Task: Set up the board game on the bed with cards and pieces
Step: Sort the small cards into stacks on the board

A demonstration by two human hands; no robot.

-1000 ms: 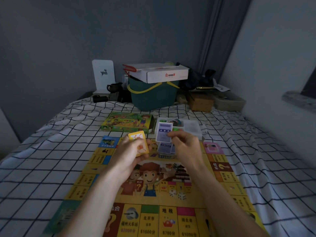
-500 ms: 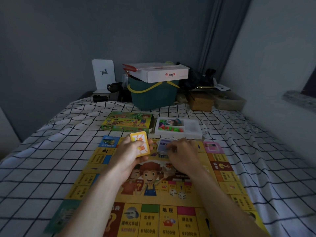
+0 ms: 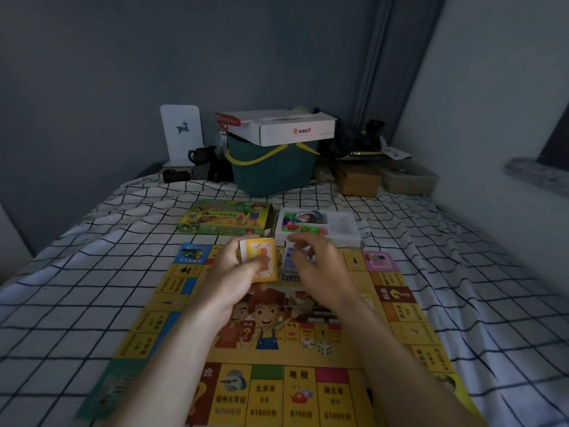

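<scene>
A yellow game board (image 3: pixel 400 328) lies flat on the checked bed sheet. My left hand (image 3: pixel 234 272) grips a stack of yellow cards (image 3: pixel 261 260) above the board's far half. To its right my right hand (image 3: pixel 317 266) hovers with loosely curled fingers and holds nothing. A pile of blue cards (image 3: pixel 289 260) lies on the board just beside that hand, partly hidden by it. Two white dice (image 3: pixel 317 345) rest near the board's middle.
Beyond the board lie the green game box (image 3: pixel 224 218) and a white tray (image 3: pixel 341 229) with coloured pieces. A dark green bucket (image 3: pixel 271 171) with a white carton on it, a brown box (image 3: pixel 358 180) and clutter stand at the bed's head. A wall runs along the right.
My right hand lowered the blue cards onto the board, let them go and lifted slightly. My left hand kept the yellow stack in nearly the same spot.
</scene>
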